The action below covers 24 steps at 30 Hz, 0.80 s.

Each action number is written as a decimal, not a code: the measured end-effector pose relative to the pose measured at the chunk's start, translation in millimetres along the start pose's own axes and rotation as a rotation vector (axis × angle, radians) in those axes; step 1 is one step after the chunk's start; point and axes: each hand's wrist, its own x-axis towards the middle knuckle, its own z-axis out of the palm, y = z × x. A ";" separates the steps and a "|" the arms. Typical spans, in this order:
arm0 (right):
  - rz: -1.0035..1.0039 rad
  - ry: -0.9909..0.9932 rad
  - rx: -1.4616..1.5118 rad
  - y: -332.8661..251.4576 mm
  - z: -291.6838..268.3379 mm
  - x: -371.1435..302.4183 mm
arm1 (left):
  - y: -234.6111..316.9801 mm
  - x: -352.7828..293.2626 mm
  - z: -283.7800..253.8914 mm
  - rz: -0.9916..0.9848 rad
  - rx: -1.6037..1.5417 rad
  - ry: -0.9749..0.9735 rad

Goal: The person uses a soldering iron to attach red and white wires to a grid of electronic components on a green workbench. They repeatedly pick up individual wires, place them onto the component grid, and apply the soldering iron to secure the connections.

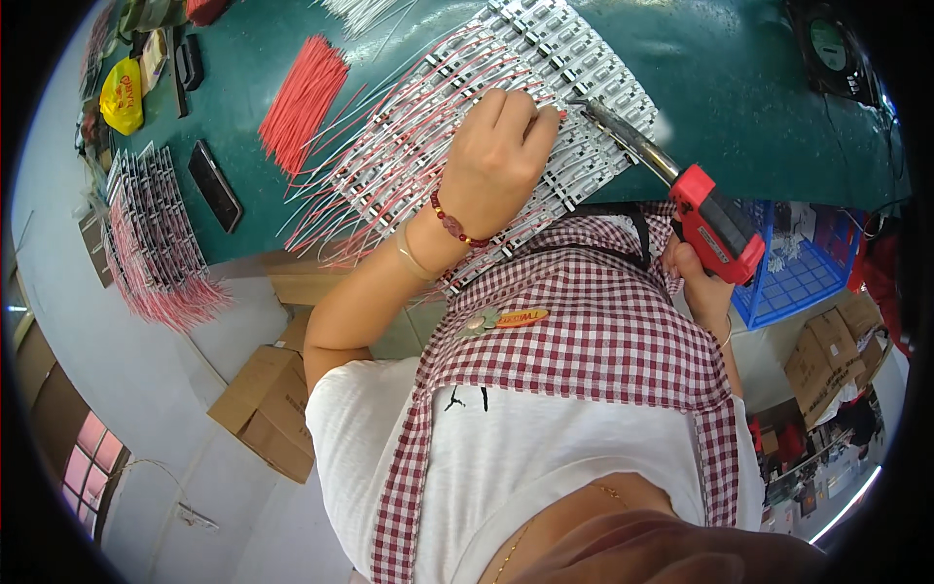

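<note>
My left hand (496,146) is closed over a panel of small silver-grey modules (608,73) in joined rows, its fingers pinched at a wire; a bit of red shows at the fingertips, which are partly hidden. Thin red and white wires (389,136) run from the panel past the hand's left side. Down at the right, my right hand (696,282) is wrapped around the handle of a red and black soldering gun (715,229). The gun's metal barrel points up and left, and its tip sits over the panel, just right of my left fingertips.
Left of the panel lies a bundle of red wires (304,102), with white wires (368,15) farther back. A phone (215,185) and a stack of wired panels (156,224) are on the green table (739,117). A small black fan (832,49) stands far right, above a blue crate (793,282).
</note>
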 end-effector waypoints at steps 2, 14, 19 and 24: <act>-0.098 -0.029 -0.088 3.5 1.0 0.5 | -1.1 0.4 2.1 0.010 -0.002 0.011; -0.100 -0.007 -0.270 4.9 -2.2 -1.7 | 3.3 1.7 1.3 -0.034 0.018 -0.023; -0.131 0.007 -0.271 -1.1 1.2 -2.0 | 4.8 1.1 1.3 -0.050 0.033 -0.040; -0.134 0.033 -0.212 3.1 -0.7 -2.8 | 5.4 0.0 2.5 -0.048 0.038 -0.048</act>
